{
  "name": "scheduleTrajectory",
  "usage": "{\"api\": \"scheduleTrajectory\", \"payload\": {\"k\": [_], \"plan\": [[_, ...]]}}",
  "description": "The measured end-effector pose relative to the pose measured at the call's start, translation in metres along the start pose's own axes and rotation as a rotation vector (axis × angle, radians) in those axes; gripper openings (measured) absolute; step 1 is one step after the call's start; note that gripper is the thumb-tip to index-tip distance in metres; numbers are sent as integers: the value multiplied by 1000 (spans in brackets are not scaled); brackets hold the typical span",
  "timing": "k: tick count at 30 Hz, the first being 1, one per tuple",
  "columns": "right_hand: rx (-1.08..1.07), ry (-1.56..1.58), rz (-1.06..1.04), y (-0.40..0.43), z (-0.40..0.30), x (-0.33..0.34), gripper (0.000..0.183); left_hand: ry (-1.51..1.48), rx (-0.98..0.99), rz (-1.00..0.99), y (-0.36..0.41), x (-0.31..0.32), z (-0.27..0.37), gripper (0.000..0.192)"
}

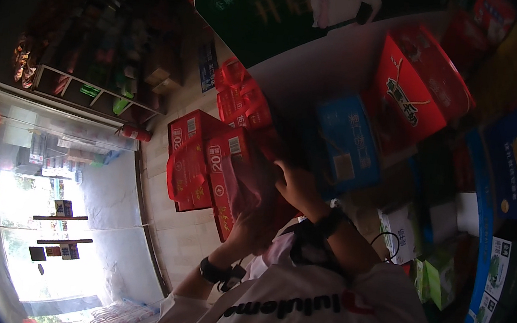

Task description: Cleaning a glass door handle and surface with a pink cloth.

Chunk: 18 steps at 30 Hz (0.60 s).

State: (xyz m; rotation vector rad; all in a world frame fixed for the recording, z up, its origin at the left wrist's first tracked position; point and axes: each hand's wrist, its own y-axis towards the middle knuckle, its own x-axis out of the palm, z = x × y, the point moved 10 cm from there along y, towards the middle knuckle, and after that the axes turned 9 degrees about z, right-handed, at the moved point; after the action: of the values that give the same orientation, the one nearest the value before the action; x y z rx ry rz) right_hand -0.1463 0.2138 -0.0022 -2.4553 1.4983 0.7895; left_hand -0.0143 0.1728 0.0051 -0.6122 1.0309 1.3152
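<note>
My left hand [250, 230], with a dark band at the wrist, is closed on the lower end of a dull pink cloth [246, 186]. That cloth lies against the upright side of a red gift carton [220, 190] with a barcode. My right hand [296, 187], wearing a dark watch, reaches in at the cloth's right side with its thumb raised; its fingertips are lost in shadow, so its hold cannot be made out. Left of the carton stands another red carton [190, 130] with a red bag or ribbon [185, 172] against it.
More red packages [242, 95] stand beyond the cartons. To the right are a blue carton [351, 143], a red milk carton [405, 92] and stacked boxes. A fire extinguisher [136, 133] is by the glass door [63, 235]; a shelf rack [94, 90] stands behind.
</note>
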Motion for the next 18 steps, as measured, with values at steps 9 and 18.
{"api": "scheduleTrajectory", "payload": {"k": [9, 18], "plan": [[-16, -166, -86, -9, -1, 26, 24, 66, -258, 437, -41, -73, -32, 13], [-23, -204, -92, -8, -2, 28, 20, 83, -189, 366, 23, -82, -48, 26]]}}
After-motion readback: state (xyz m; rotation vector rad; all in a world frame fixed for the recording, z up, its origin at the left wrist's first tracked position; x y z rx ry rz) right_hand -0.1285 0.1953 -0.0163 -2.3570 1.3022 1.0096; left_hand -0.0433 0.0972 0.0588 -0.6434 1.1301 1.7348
